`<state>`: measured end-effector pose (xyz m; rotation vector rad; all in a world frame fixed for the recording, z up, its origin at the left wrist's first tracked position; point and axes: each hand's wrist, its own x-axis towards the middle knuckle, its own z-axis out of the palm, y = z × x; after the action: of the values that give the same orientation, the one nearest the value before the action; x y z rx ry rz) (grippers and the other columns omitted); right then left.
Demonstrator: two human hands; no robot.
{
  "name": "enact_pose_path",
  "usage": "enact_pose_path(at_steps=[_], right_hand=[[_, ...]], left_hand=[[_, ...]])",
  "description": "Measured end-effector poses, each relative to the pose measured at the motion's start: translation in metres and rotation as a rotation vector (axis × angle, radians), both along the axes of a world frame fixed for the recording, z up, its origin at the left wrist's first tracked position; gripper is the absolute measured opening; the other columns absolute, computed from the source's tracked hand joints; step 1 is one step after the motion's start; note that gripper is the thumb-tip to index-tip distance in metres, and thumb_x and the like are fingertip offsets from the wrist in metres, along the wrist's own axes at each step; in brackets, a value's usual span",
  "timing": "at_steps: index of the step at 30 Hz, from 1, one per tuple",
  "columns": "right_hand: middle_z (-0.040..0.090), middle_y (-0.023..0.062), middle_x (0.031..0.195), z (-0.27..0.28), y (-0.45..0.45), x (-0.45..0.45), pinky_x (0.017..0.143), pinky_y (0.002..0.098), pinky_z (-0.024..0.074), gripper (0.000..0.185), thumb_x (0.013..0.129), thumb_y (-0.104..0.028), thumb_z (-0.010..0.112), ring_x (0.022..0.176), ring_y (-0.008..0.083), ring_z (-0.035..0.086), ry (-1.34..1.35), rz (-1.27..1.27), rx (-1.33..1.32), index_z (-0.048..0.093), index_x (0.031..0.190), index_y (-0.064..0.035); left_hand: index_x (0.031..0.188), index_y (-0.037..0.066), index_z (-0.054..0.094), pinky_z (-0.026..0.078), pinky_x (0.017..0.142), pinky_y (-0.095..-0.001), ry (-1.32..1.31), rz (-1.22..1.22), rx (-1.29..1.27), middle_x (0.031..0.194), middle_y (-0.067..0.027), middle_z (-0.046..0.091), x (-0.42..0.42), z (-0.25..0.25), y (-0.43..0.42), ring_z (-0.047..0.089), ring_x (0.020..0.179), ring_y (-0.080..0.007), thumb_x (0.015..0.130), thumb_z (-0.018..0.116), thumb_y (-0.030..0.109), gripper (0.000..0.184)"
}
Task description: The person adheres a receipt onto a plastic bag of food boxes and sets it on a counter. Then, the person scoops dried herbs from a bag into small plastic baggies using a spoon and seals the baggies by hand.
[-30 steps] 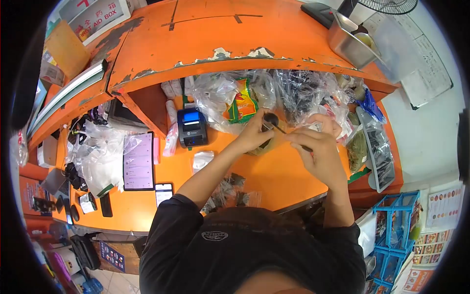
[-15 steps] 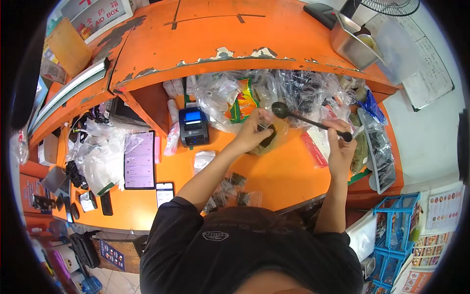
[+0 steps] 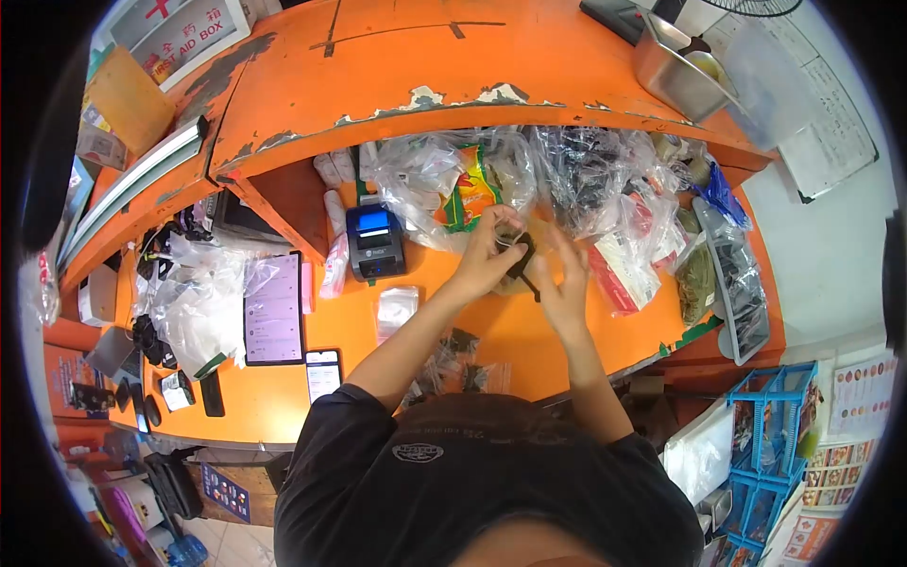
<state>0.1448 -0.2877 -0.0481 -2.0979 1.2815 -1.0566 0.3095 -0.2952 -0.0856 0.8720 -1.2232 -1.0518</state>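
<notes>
My left hand [image 3: 489,253] is closed on the mouth of a small clear plastic bag [image 3: 515,283] with dark contents. Across the bag's opening lies the dark long-handled spoon [image 3: 527,272], its bowl down in the bag and its handle end pointing toward me. Beside the bag, my right hand [image 3: 565,283] has its fingers stretched out and slightly blurred, apart from the handle as far as I can see. Below my left forearm, small clear packets with dark contents [image 3: 458,364] lie on the orange table.
A label printer [image 3: 374,244], a tablet [image 3: 273,310] and a phone [image 3: 323,374] are on the left. Plastic bags [image 3: 581,175] and a yellow-green packet [image 3: 472,194] fill the shelf space behind. At right stand a grey tray [image 3: 732,283] and blue baskets [image 3: 770,425].
My right hand has moved left toward the bag and released the spoon. The spoon, earlier held level to the right, now rests in the bag. My left hand stays on the bag.
</notes>
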Motion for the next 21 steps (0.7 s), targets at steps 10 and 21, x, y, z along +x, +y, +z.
enact_pose_path(at_steps=[10,21], right_hand=[[0.026,0.0289,0.149,0.010,0.004,0.029,0.112,0.0368,0.0243,0.066,0.101,-0.035,0.035,0.139,0.0358,0.029,-0.242,0.244,0.298,0.017,0.145,0.0102],[0.027,0.0280,0.149,0.007,0.002,0.030,0.113,0.0427,0.0215,0.067,0.097,-0.030,0.043,0.138,0.0395,0.029,-0.114,0.198,0.125,0.018,0.146,0.0084]], left_hand=[[0.125,0.000,0.036,0.046,0.087,-0.0352,-0.403,0.234,-0.053,0.116,-0.0159,0.049,-0.012,0.000,-0.001,0.052,0.107,-0.0268,0.077,0.066,0.013,0.059],[0.120,0.000,0.040,0.037,0.093,-0.0451,-0.471,0.315,-0.035,0.108,-0.0198,0.054,-0.018,0.006,0.000,0.051,0.105,-0.0373,0.074,0.065,0.013,0.055]])
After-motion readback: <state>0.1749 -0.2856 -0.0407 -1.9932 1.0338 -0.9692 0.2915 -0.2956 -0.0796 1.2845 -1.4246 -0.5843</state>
